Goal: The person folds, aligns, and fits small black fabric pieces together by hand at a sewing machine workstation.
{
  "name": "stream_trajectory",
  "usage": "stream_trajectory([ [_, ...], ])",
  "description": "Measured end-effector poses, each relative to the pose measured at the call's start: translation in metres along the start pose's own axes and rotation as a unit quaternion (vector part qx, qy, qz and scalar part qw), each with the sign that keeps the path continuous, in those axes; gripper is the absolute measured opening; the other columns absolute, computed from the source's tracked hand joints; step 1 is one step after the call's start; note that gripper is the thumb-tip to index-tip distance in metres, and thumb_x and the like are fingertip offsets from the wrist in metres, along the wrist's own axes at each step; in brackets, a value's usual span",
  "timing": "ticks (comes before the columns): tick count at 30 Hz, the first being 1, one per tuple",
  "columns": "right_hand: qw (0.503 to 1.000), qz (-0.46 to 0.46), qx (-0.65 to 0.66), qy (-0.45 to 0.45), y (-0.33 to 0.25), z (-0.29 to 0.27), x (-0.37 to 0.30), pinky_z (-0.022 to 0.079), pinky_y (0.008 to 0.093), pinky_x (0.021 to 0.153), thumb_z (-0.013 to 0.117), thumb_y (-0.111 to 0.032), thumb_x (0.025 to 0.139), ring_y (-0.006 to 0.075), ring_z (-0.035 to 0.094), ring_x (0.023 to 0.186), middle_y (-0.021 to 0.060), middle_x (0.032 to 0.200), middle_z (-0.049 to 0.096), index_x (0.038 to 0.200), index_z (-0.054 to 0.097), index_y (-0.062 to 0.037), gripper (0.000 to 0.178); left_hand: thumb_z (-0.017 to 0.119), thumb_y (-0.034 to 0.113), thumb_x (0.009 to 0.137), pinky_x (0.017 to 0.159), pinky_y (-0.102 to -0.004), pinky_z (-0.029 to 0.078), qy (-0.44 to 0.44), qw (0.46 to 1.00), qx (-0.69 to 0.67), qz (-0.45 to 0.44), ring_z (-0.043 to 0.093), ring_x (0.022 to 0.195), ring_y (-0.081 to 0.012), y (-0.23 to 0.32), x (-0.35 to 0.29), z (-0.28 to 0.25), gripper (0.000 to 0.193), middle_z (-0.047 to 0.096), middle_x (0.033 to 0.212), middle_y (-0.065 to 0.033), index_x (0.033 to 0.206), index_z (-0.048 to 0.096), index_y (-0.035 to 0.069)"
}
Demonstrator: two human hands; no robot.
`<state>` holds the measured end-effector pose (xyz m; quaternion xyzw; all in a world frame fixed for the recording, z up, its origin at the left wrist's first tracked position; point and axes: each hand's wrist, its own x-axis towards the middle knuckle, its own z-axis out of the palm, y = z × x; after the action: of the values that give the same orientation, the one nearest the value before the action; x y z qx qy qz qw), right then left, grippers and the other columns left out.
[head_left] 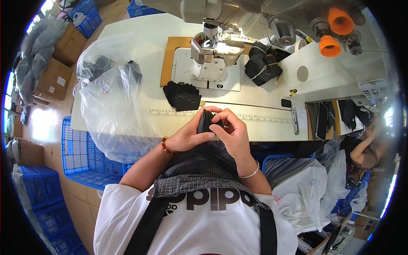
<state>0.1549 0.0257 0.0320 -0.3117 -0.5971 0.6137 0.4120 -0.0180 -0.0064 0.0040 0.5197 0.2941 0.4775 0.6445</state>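
Close to my body, just over the table's front edge, both hands hold a small stack of black fabric pieces. My left hand is closed round the stack's left side, its thumb lying along the lower edge. With bent fingers and thumb, my right hand grips the right side of the stack. A fanned pile of black fabric pieces lies on the table just beyond my left hand. Past it stands the metal head of a sewing machine on its white plate.
Tied bundles of black pieces sit right of the machine. A clear plastic bag covers the table's left side and hangs over its edge. Small scissors lie at the right. A blue crate stands below left; orange thread cones are upper right.
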Motion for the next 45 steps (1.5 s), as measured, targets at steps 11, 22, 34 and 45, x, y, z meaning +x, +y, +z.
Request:
stream_trajectory([
  [11, 1.000, 0.005, 0.011, 0.009, 0.005, 0.002, -0.002, 0.045, 0.0165, 0.056, 0.067, 0.003, 0.089, 0.0033, 0.052, 0.073, -0.0007, 0.091, 0.053, 0.097, 0.060, -0.0021, 0.012, 0.072, 0.037, 0.093, 0.074, -0.0251, 0.048, -0.003, 1.000, -0.006, -0.010, 0.055, 0.084, -0.0098, 0.000, 0.000, -0.001, 0.077, 0.053, 0.109, -0.0055, 0.146, 0.027, 0.005],
  [22, 1.000, 0.005, -0.004, 0.000, -0.004, 0.002, 0.000, 0.044, 0.0190, 0.067, 0.068, 0.005, 0.088, 0.0049, 0.052, 0.083, -0.0003, 0.099, 0.055, 0.098, 0.060, -0.0022, 0.015, 0.070, 0.035, 0.095, 0.081, -0.0265, 0.047, 0.006, 1.000, -0.011, -0.016, 0.054, 0.095, -0.0106, -0.005, -0.003, -0.003, 0.076, 0.053, 0.118, -0.0073, 0.148, 0.025, 0.005],
  [34, 1.000, 0.016, -0.025, 0.000, 0.005, -0.002, 0.000, 0.043, 0.0202, 0.070, 0.074, 0.002, 0.085, 0.0049, 0.049, 0.080, -0.0018, 0.094, 0.054, 0.094, 0.061, -0.0025, 0.016, 0.073, 0.035, 0.093, 0.076, -0.0252, 0.048, -0.002, 1.000, 0.001, -0.007, 0.054, 0.088, -0.0097, -0.003, -0.001, -0.003, 0.079, 0.052, 0.114, -0.0056, 0.148, 0.026, 0.005],
  [45, 1.000, 0.018, -0.017, 0.001, 0.004, -0.002, 0.000, 0.043, 0.0201, 0.072, 0.072, 0.004, 0.086, 0.0043, 0.050, 0.081, -0.0021, 0.095, 0.056, 0.094, 0.062, -0.0024, 0.014, 0.073, 0.036, 0.093, 0.075, -0.0252, 0.048, -0.001, 1.000, -0.011, -0.011, 0.054, 0.086, -0.0095, -0.004, -0.001, -0.002, 0.079, 0.053, 0.112, -0.0055, 0.148, 0.026, 0.005],
])
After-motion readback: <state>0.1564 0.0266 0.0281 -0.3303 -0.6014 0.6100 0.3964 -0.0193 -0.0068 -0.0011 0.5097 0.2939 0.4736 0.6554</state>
